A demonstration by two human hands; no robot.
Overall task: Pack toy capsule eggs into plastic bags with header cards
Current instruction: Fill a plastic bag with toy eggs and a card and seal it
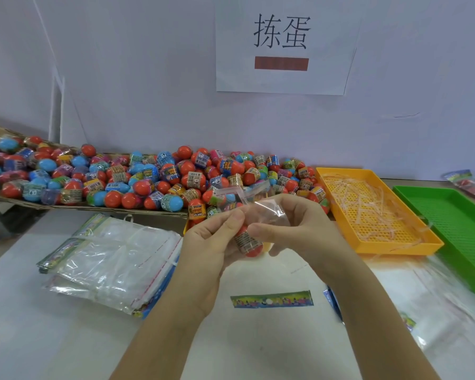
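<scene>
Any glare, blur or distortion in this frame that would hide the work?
Head view: soft even light, faint shadows; left hand, right hand and the clear bag they pinch are sharp; glare streaks the bag stack; loose bags at lower right smear with wide-angle stretch.

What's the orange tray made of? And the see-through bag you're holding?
The orange tray looks like hard moulded plastic: smooth, slightly shiny rim and a grid of holes. The bag seems thin clear plastic film: see-through, glossy, crinkled where it is pinched.

Egg [248, 240] partly hidden; green tray [461, 229] cropped
</scene>
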